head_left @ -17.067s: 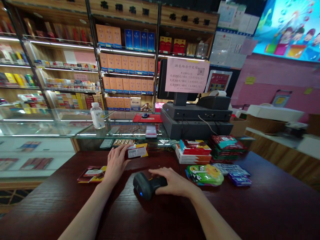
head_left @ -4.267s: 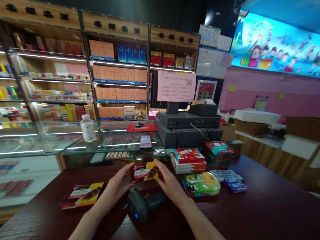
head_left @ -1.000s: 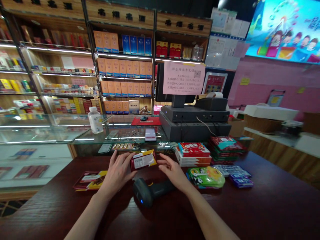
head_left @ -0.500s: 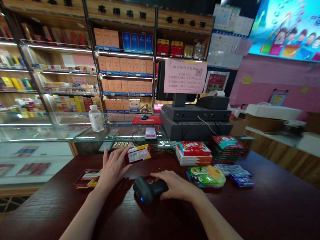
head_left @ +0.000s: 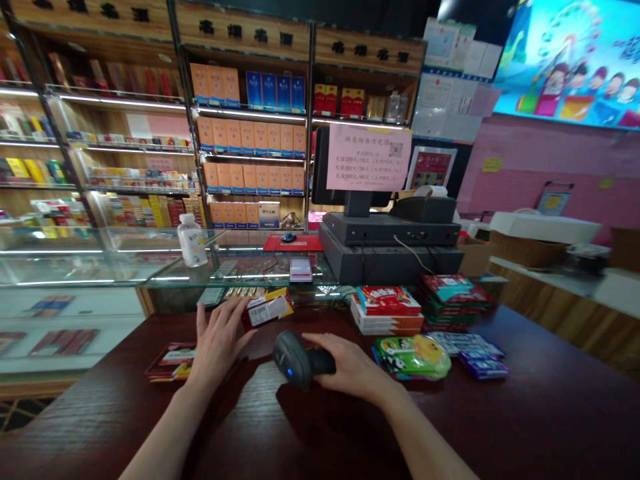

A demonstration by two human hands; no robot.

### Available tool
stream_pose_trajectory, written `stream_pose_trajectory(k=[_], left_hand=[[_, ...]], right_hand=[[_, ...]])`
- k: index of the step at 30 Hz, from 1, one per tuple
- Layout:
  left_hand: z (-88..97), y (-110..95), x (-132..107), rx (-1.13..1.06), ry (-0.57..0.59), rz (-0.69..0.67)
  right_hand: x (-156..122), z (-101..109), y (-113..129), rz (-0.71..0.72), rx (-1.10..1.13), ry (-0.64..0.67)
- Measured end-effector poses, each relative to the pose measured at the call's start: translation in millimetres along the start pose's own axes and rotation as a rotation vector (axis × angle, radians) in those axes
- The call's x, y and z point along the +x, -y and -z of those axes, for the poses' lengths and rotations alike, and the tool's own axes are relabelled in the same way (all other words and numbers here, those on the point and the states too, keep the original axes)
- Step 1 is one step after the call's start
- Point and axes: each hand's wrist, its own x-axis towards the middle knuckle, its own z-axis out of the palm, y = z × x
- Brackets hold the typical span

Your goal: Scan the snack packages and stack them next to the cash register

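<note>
My right hand point(head_left: 350, 367) is wrapped round the handle of a dark barcode scanner point(head_left: 293, 360). A blue light glows on the scanner, which is raised a little over the dark wooden counter point(head_left: 240, 427), its shadow below. To the left, my left hand point(head_left: 220, 340) has the near end of a small red and yellow snack packet point(head_left: 269, 308) between thumb and fingers. The packet's pale label side faces up toward me. Beside my left wrist lies a small pile of red and yellow packets point(head_left: 173, 363), partly covered by the hand.
Right of the scanner are white and red boxes point(head_left: 387, 310), a green panda packet point(head_left: 410, 357), purple packets point(head_left: 483, 365) and stacked dark red packs point(head_left: 453, 300). Behind stand a glass case with a phone point(head_left: 301, 270), a bottle point(head_left: 192, 241) and a cash register point(head_left: 390, 243).
The scanner has come up off the counter in my right hand and turned slightly. My left hand and the snack packet have shifted a little to the left together.
</note>
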Motion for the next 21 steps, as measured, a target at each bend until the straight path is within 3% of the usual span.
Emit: stream_pose_trajectory(k=[7, 21], left_hand=[[2.0, -5.3, 1.4, -0.007, -0.034, 0.004], [-1.7, -7.5, 0.1, 0.039, -0.048, -0.009]], right_hand=[[0.5, 8.3, -1.3, -0.006, 0.213, -0.165], [-0.3, 11.3, -4.8, -0.018, 0.328, -0.088]])
